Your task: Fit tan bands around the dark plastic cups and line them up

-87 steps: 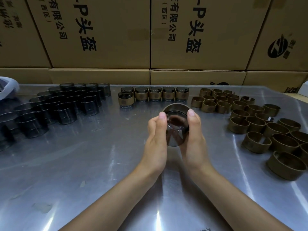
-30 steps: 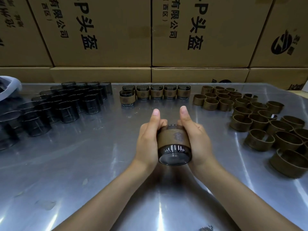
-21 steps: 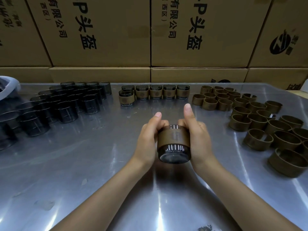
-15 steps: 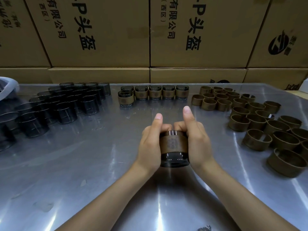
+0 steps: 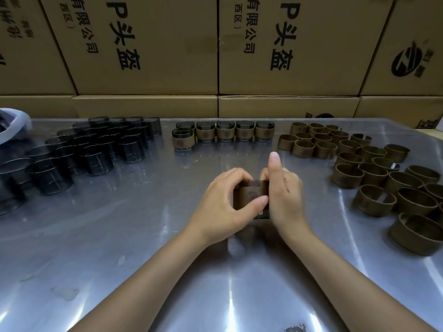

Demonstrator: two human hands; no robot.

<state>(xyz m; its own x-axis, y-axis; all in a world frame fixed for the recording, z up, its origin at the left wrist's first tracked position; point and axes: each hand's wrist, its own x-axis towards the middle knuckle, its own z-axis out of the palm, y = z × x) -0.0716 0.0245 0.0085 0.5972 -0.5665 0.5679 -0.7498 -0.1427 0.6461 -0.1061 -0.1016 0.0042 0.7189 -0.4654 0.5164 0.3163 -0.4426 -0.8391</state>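
At the middle of the table (image 5: 100,236), just above my wrists, I hold one cup (image 5: 250,182) with a band (image 5: 247,196) already round its wall. My left hand (image 5: 223,207) curls about its left side, thumb pressed across the front of the band. My right hand (image 5: 285,197) closes on the right side, its thumb sticking straight up toward 12 o'clock. Dark cup wall shows above the band and a sliver below it, so I judge the band is on, or very nearly seated. I cannot tell whether the cup rests on the table or hangs just over it.

Toward 12 o'clock stands the finished row (image 5: 236,134): five banded cups side by side, and a sixth (image 5: 182,142) set just in front of the left end. The one in my hands would be the seventh, and it has yet to join them.

Plenty is left. At 10 o'clock a crowd of bare cups (image 5: 96,149) stands packed together, and from 1 to 3 o'clock loose bands (image 5: 371,173) lie scattered, well apart from the row. By my reckoning the job is in its early part. Boxes (image 5: 143,44) wall the far edge.
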